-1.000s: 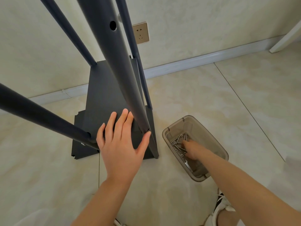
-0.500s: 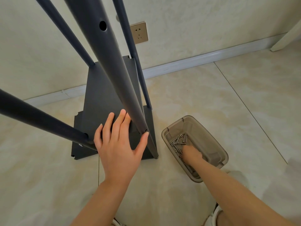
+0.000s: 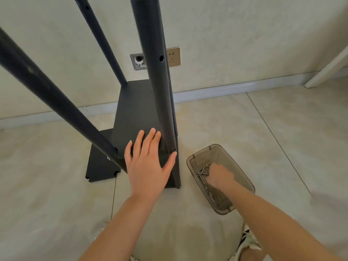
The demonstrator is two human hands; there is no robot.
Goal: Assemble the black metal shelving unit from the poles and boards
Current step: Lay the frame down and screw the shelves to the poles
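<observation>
The left hand point(image 3: 148, 166) is laid flat on the near end of the board point(image 3: 135, 110) at mid-frame. Its fingers point(image 3: 150, 140) are straight and spread, with the thumb tip at the foot of the central pole point(image 3: 156, 81). The board is judged to be steadied this way against the poles while a fastener is fetched. The right hand point(image 3: 219, 178) is lowered into the bin point(image 3: 226, 206), which is set on the floor point(image 3: 244, 129) at lower right, just beside the frame, so that the screws point(image 3: 202, 171) are within reach. Its fingers are curled down among the screws, which lie touching and just left of them; whether one is pinched cannot be told. A second board point(image 3: 101, 166) is seen beneath the first at lower left.
</observation>
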